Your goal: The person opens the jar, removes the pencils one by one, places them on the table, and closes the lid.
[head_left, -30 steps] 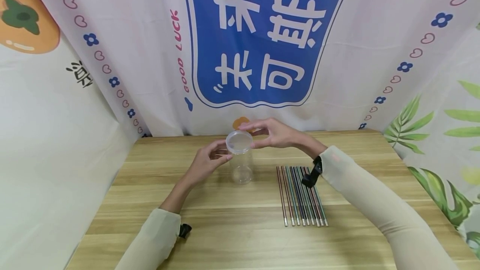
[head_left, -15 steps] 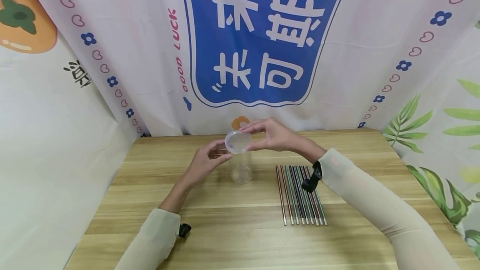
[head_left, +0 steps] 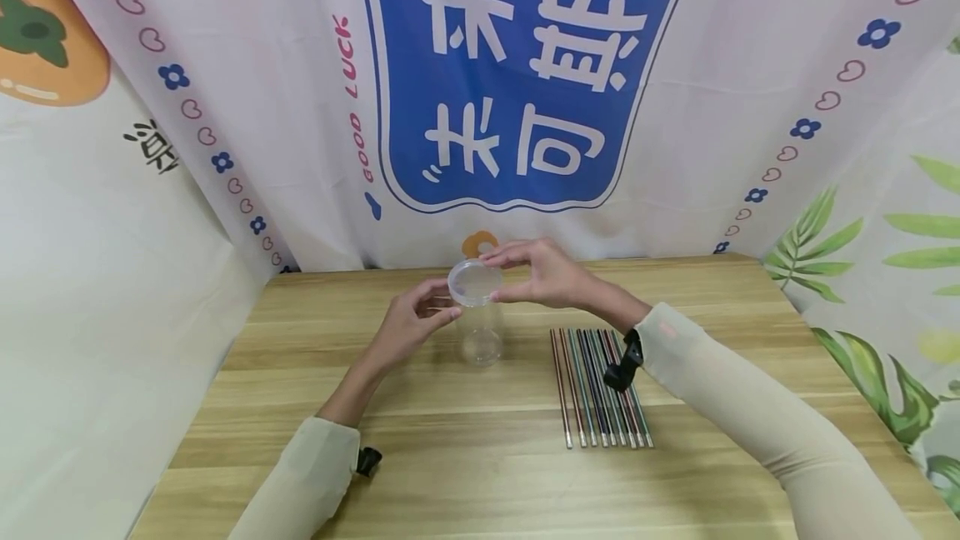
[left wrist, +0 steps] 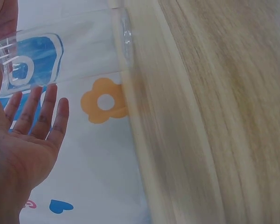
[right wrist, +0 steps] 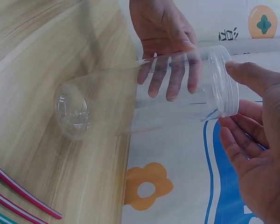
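A clear plastic jar (head_left: 480, 336) stands upright on the wooden table, its round clear lid (head_left: 476, 283) on top. My left hand (head_left: 408, 319) holds the jar loosely near its top, with the thumb in front and the fingers along the far side. From the right, my right hand (head_left: 547, 275) pinches the lid's rim between thumb and fingers. In the right wrist view the jar (right wrist: 107, 102) looks see-through, and the left hand's fingers (right wrist: 176, 77) show behind its wall. The left wrist view shows the left hand (left wrist: 30, 140) with its fingers spread along the jar.
Several coloured pencils (head_left: 600, 390) lie side by side on the wooden table (head_left: 465, 465), right of the jar and partly under the right wrist's black camera (head_left: 624, 367). A printed cloth (head_left: 315, 215) hangs right behind the table's far edge.
My right hand's thumb and fingers have closed in on the lid's rim; a second ago they were looser beside it. The left hand and the jar have stayed in place.
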The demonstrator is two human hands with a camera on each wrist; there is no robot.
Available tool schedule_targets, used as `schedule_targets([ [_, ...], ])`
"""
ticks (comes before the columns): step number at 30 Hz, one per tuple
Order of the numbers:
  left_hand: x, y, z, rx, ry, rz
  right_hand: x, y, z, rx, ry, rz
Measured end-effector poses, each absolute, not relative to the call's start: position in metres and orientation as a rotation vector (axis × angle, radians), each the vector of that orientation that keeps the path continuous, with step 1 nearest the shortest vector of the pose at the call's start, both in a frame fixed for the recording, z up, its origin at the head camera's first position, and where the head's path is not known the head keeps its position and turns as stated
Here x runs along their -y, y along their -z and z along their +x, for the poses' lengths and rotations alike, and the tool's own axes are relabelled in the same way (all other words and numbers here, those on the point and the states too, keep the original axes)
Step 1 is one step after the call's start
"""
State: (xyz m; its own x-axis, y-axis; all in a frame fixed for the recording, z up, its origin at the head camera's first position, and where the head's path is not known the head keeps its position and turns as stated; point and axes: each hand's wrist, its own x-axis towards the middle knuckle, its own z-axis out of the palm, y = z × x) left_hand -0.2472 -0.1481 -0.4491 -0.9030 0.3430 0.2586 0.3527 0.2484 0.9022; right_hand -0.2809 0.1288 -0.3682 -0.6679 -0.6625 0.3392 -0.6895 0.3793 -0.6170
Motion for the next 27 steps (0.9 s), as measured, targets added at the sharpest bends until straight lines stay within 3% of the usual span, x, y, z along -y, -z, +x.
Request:
schedule_targets([
  [27,0.162,0.447,-0.245,2.532,1.77,-0.703,-0.149,0.379,-0.28,2.549,-1.306,1.256],
])
